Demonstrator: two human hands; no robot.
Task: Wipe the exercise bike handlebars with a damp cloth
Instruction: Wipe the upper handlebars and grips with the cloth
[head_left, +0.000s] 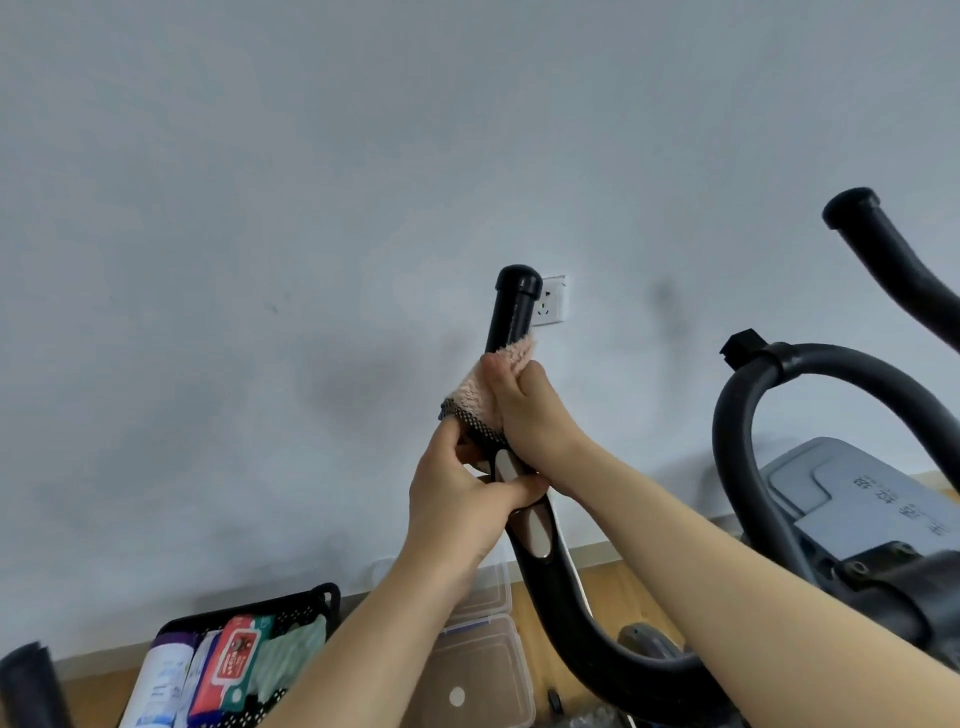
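Note:
The bike's black left handlebar (511, 312) rises in the middle of the head view, ending in a rounded cap. A fluffy pink cloth (480, 387) with a dark dotted hem is wrapped round it below the cap. My right hand (524, 410) grips the cloth against the bar. Just below, my left hand (457, 499) holds the bar at its silver pulse sensors (535, 527), thumb across the front. The right handlebar (883, 254) stands bare at the far right.
A looped centre bar (727, 415) and the grey console (852, 499) sit right of my arms. On the wooden floor stand a black mesh basket (249, 660) with wipes and bottles, and clear plastic boxes (483, 670). A wall socket (550, 306) lies behind the bar.

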